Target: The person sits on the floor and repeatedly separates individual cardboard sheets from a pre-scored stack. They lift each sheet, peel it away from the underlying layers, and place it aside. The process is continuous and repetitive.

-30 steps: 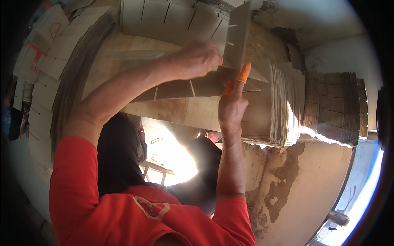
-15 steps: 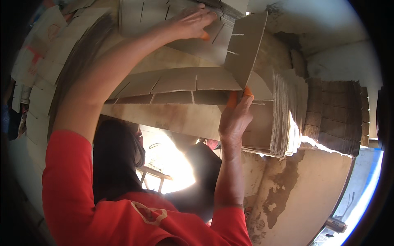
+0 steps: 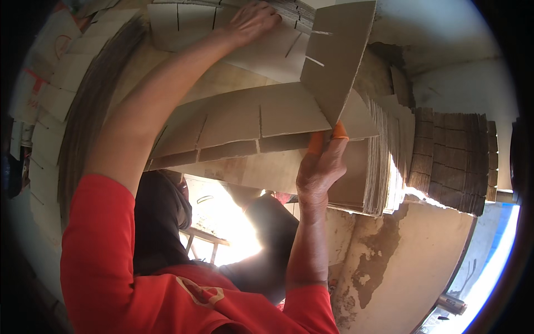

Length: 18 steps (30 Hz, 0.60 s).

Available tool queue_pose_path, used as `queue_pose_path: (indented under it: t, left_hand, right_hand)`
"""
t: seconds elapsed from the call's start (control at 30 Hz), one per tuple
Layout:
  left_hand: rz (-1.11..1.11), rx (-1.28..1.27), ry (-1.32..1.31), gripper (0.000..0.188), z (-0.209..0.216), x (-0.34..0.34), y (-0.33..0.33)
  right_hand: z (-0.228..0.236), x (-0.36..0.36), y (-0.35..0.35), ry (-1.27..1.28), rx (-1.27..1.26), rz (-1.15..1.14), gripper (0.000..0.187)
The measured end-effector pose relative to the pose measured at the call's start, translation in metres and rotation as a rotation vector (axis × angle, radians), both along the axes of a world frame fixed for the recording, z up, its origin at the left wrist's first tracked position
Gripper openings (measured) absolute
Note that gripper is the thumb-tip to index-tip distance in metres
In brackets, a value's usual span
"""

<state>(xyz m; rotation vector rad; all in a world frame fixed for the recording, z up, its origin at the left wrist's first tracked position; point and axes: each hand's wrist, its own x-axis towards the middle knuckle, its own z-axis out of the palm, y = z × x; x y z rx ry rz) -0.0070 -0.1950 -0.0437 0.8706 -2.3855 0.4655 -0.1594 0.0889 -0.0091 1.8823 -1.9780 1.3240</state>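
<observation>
My right hand (image 3: 321, 167) pinches the lower corner of a slotted cardboard divider (image 3: 336, 55) standing upright, with orange covers on two fingers. Joined or pressed to it at that corner, a long slotted cardboard strip (image 3: 233, 114) stretches leftward, and more slotted cardboard shows just below its edge. At the far side my left hand (image 3: 253, 23) reaches over a stack of slotted cardboard sheets (image 3: 192, 25). Its fingers are curled at the sheets' upper edge, and its thumb is hidden.
A thick stack of cardboard sheets (image 3: 384, 156) stands right of my right hand, with darker slotted bundles (image 3: 453, 158) beyond it. More cardboard (image 3: 94, 106) is piled along the left. Below the pale board (image 3: 250, 170) are my legs and a brightly lit gap.
My left hand has moved slightly left and away, its fingers curling at the far stack. The upright divider and strip have shifted a little, and the strip's left end has dropped.
</observation>
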Motion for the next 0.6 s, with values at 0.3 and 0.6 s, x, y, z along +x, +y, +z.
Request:
queue_pose_path:
  t: [0.3,0.6]
  left_hand:
    - [-0.135,0.485,-0.022,0.004,0.018,0.004,0.042]
    - [-0.277,0.337,0.056,0.003,0.03,-0.005,0.071]
  right_hand:
    - [0.002,0.002,0.003,-0.019,-0.003,0.042,0.032]
    - [0.002,0.001,0.004,0.04,0.047,0.011,0.034]
